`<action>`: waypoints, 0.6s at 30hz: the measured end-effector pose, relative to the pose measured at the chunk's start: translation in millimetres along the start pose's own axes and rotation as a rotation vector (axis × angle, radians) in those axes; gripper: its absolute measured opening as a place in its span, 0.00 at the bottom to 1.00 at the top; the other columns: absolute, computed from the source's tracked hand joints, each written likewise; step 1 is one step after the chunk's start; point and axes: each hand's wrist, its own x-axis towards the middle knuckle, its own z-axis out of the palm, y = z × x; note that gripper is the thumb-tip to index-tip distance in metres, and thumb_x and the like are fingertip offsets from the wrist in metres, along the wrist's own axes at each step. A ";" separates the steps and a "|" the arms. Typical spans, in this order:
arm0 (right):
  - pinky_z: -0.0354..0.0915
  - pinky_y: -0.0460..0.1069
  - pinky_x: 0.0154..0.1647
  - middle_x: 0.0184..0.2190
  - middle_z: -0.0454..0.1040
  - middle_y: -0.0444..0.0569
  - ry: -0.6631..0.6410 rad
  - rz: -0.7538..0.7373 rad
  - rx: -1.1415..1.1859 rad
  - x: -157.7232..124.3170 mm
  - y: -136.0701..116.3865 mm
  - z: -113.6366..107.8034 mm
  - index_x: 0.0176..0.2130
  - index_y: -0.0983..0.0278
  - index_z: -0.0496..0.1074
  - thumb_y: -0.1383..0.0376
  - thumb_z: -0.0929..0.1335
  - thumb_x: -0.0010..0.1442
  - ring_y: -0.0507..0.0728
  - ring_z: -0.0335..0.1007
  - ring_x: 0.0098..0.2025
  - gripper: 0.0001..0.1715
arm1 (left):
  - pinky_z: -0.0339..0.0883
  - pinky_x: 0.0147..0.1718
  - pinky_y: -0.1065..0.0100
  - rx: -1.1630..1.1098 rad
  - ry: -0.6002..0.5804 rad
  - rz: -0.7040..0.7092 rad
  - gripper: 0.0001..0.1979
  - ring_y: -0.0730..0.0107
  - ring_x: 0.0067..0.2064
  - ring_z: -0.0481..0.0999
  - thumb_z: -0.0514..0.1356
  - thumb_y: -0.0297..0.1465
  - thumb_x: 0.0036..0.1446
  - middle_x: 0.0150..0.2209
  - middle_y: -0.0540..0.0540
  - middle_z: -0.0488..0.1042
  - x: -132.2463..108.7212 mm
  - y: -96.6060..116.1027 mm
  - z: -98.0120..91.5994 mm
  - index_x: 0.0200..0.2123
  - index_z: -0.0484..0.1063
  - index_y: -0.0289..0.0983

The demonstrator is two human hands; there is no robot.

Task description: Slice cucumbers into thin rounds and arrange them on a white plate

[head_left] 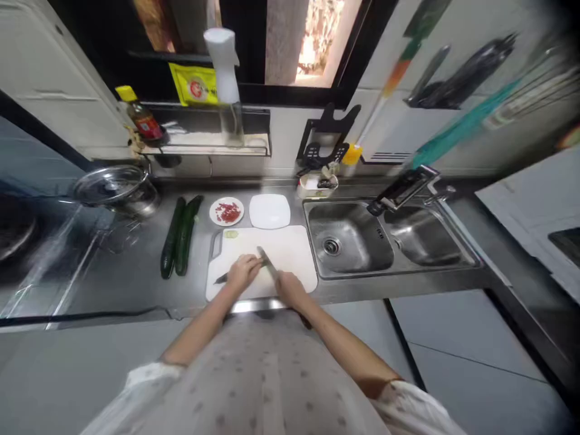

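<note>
My left hand (pixel 243 272) is closed over a dark green cucumber (pixel 221 278) on the white cutting board (pixel 290 241); its dark tip sticks out to the left of the fingers. My right hand (pixel 291 289) grips a kitchen knife (pixel 269 262). The blade points up and left, at the cucumber's right end just beside my left fingertips. Whether the edge touches the cucumber is too blurred to tell. A few pale green cucumber slices (pixel 231 234) lie near the board's upper left corner.
Two whole cucumbers (pixel 185 235) lie left of the board. Behind it stand a plate of chopped red bits (pixel 226 211) and a white square plate (pixel 270 211). A double sink (pixel 348 235) is on the right, a lidded pot (pixel 118 188) at far left.
</note>
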 end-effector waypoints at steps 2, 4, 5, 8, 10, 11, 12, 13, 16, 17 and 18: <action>0.61 0.47 0.42 0.42 0.76 0.61 0.007 0.006 -0.009 1.6 -1.0 0.4 0.48 0.72 0.70 0.74 0.58 0.63 0.59 0.72 0.46 0.18 | 0.65 0.43 0.66 -0.004 -0.003 0.009 0.12 0.66 0.42 0.70 0.55 0.34 0.63 0.40 0.46 0.75 -0.1 0.2 -1.0 0.45 0.77 0.42; 0.61 0.47 0.42 0.42 0.76 0.61 0.012 0.014 -0.016 3.5 -2.0 0.5 0.48 0.72 0.69 0.74 0.58 0.63 0.59 0.72 0.46 0.18 | 0.65 0.43 0.66 -0.006 -0.005 0.016 0.13 0.66 0.42 0.70 0.55 0.34 0.63 0.40 0.46 0.75 0.0 -0.2 -1.5 0.45 0.77 0.42; 0.61 0.47 0.42 0.42 0.76 0.61 0.012 0.018 -0.018 4.7 -2.5 0.5 0.48 0.71 0.69 0.73 0.58 0.63 0.58 0.72 0.46 0.17 | 0.66 0.43 0.65 -0.005 -0.007 0.019 0.13 0.66 0.42 0.70 0.55 0.34 0.63 0.40 0.45 0.75 0.1 -0.6 -1.4 0.45 0.77 0.41; 0.62 0.48 0.42 0.42 0.76 0.61 0.016 0.035 -0.024 9.1 -3.6 1.0 0.48 0.71 0.69 0.72 0.58 0.65 0.59 0.72 0.45 0.17 | 0.66 0.42 0.65 -0.006 -0.009 0.025 0.13 0.66 0.41 0.70 0.55 0.34 0.63 0.39 0.45 0.75 0.6 -2.6 -0.3 0.45 0.77 0.41; 0.63 0.48 0.42 0.43 0.75 0.61 0.025 0.030 -0.032 13.1 -4.0 2.5 0.49 0.71 0.69 0.71 0.58 0.65 0.59 0.72 0.45 0.17 | 0.66 0.42 0.65 -0.010 -0.009 0.030 0.13 0.66 0.41 0.70 0.55 0.34 0.63 0.39 0.45 0.75 0.9 -3.9 0.6 0.45 0.77 0.40; 0.63 0.48 0.43 0.43 0.75 0.61 0.033 0.026 -0.037 15.5 -4.1 3.6 0.49 0.71 0.69 0.71 0.57 0.65 0.59 0.72 0.46 0.18 | 0.66 0.42 0.65 -0.012 -0.009 0.032 0.12 0.66 0.41 0.70 0.55 0.34 0.63 0.40 0.45 0.75 1.1 -4.3 0.9 0.45 0.77 0.40; 0.63 0.48 0.43 0.44 0.75 0.61 0.045 0.017 -0.042 18.3 -4.3 4.7 0.50 0.72 0.69 0.71 0.57 0.65 0.59 0.72 0.46 0.18 | 0.66 0.42 0.65 -0.013 -0.011 0.033 0.12 0.66 0.41 0.70 0.55 0.34 0.63 0.40 0.45 0.75 1.2 -4.5 1.0 0.45 0.77 0.41; 0.63 0.49 0.44 0.44 0.75 0.61 0.058 0.008 -0.045 21.4 -4.6 5.8 0.51 0.72 0.69 0.71 0.57 0.65 0.59 0.71 0.47 0.19 | 0.66 0.42 0.65 -0.013 -0.011 0.033 0.12 0.66 0.41 0.70 0.55 0.34 0.63 0.40 0.45 0.75 1.3 -4.6 1.0 0.45 0.77 0.41; 0.62 0.49 0.47 0.45 0.75 0.62 0.089 -0.017 -0.036 31.1 -6.2 7.7 0.52 0.73 0.68 0.72 0.57 0.65 0.59 0.71 0.48 0.20 | 0.65 0.42 0.66 -0.012 -0.016 0.030 0.12 0.66 0.41 0.70 0.56 0.34 0.63 0.39 0.45 0.75 1.4 -3.8 0.0 0.44 0.77 0.41; 0.62 0.49 0.47 0.44 0.75 0.62 0.092 -0.020 -0.028 33.9 -6.9 7.7 0.52 0.73 0.68 0.71 0.57 0.65 0.59 0.71 0.48 0.20 | 0.65 0.42 0.66 -0.011 -0.017 0.030 0.12 0.66 0.41 0.70 0.56 0.34 0.63 0.39 0.45 0.75 1.4 -3.5 -0.4 0.44 0.77 0.41; 0.62 0.49 0.48 0.44 0.75 0.62 0.091 -0.021 -0.019 36.0 -7.5 7.6 0.52 0.73 0.68 0.71 0.57 0.65 0.59 0.71 0.48 0.20 | 0.65 0.42 0.66 -0.011 -0.016 0.029 0.12 0.66 0.41 0.70 0.56 0.34 0.63 0.39 0.45 0.75 1.3 -3.3 -0.6 0.44 0.77 0.41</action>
